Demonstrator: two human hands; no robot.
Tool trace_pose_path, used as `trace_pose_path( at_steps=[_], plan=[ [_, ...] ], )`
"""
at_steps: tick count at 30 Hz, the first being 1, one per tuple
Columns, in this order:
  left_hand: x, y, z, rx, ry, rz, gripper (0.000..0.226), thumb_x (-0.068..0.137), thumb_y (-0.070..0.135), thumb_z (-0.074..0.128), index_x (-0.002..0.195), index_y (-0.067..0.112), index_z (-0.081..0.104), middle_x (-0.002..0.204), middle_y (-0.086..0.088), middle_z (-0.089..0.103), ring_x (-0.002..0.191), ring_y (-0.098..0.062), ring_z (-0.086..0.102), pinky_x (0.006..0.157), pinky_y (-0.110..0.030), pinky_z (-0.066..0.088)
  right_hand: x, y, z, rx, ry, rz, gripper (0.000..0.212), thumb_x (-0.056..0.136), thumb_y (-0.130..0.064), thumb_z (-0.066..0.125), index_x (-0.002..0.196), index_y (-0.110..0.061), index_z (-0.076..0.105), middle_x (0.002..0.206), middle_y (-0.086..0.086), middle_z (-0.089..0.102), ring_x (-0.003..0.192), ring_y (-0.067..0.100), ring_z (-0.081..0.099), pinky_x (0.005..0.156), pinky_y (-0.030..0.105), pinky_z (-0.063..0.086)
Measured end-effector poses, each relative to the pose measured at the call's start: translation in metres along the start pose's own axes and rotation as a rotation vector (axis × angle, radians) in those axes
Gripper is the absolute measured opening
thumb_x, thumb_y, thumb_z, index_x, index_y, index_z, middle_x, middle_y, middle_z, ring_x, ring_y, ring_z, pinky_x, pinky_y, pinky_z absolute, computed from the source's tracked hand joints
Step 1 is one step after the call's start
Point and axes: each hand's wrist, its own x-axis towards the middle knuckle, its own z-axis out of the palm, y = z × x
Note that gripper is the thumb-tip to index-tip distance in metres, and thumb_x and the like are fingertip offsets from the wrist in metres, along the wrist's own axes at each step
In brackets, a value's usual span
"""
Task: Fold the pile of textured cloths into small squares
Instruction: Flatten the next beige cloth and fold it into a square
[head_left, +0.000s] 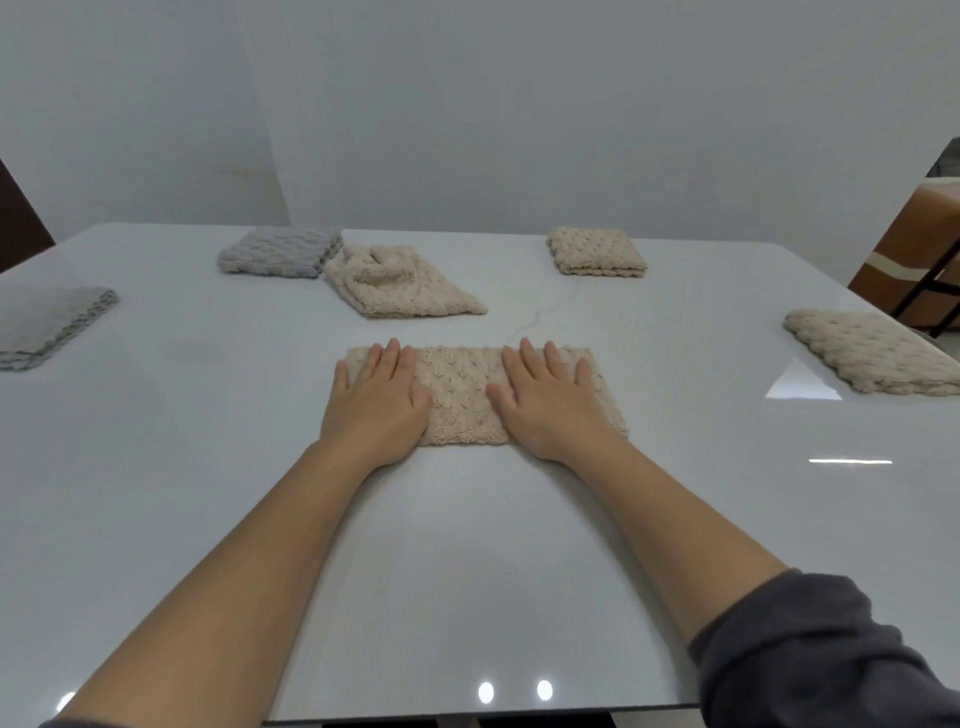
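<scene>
The table (467, 545) carries a beige cloth (462, 395), folded into a strip, midway between its side edges. It looks soft, light and floppy, best pinched at one end's corners. The left hand (376, 405) and right hand (550, 405) press it flat, fingers straight and barely spread.

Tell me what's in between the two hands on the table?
In the head view, a bare strip of the beige textured cloth lies between the left hand and the right hand; both rest flat on it.

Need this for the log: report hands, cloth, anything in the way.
Left hand, right hand open, pressing flat on beige cloth. Cloth a folded strip, not yet square. Nothing blocking; crumpled cloth lies apart.
</scene>
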Motion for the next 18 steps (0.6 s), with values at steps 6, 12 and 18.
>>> trace_pose_path(
  at_steps=[6, 12, 18],
  plan=[
    [-0.009, -0.024, -0.004, -0.008, -0.022, -0.066, 0.060, 0.102, 0.042, 0.010, 0.155, 0.017, -0.003, 0.162, 0.002, -0.010, 0.149, -0.017, -0.010, 0.119, -0.048, -0.005, -0.010, 0.022, -0.005, -0.009, -0.013, 0.043, 0.065, 0.101, -0.053, 0.013, 0.157, -0.021, 0.003, 0.164, 0.000, -0.005, 0.150, 0.023, -0.010, 0.119, 0.054, -0.007],
    [-0.011, -0.038, -0.017, -0.065, 0.047, -0.147, 0.055, 0.101, 0.031, 0.016, 0.153, 0.013, 0.015, 0.154, -0.008, 0.032, 0.139, -0.024, 0.031, 0.113, -0.050, 0.017, -0.013, 0.025, -0.011, -0.020, -0.016, 0.046, 0.060, 0.103, -0.044, 0.014, 0.156, -0.018, 0.004, 0.164, 0.001, -0.002, 0.150, 0.025, -0.007, 0.117, 0.056, -0.006],
    [0.026, -0.047, -0.044, -0.134, 0.096, -0.263, 0.037, 0.101, 0.028, 0.029, 0.122, 0.005, 0.047, 0.126, -0.015, 0.054, 0.111, -0.032, 0.050, 0.089, -0.041, 0.041, -0.011, -0.003, -0.022, 0.088, 0.047, -0.052, 0.057, 0.105, -0.035, 0.016, 0.156, -0.013, 0.007, 0.164, 0.003, 0.003, 0.151, 0.021, -0.004, 0.119, 0.051, -0.008]
  ],
)
